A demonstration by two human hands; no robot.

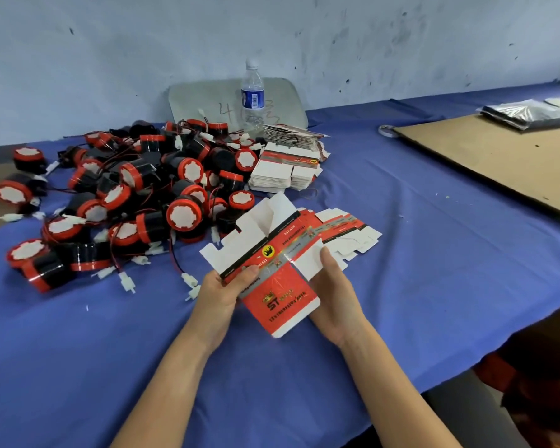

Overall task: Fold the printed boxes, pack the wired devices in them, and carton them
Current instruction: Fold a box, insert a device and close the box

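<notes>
Far on the left I see a big heap of wired devices (136, 195), round, black and red with white tops, lying on the blue cloth (78, 350) of the table; thin wires with little white plugs (126, 282) stick out of the heap on my side; next comes the left hand (221, 295), its thumb pressed down on the black strip of the printed box (282, 305), pinching that edge; I cannot tell how its other fingers lie, for they are under the card; the box is held up between both hands, above the cloth, its white flaps pointing away from me; behind it a stack of flat boxes (285, 169) sits just beside the heap, and a water bottle (253, 95) stands upright by the wall in front of a grey board (201, 101); more flat boxes (346, 227) lie fanned out on the cloth just past the held one; the right hand (333, 302) pinches a white flap of the box, thumb on top, the other fingers hidden below; farther right lies a brown cardboard sheet (498, 163) with shiny bags (527, 116) at its far end.
</notes>
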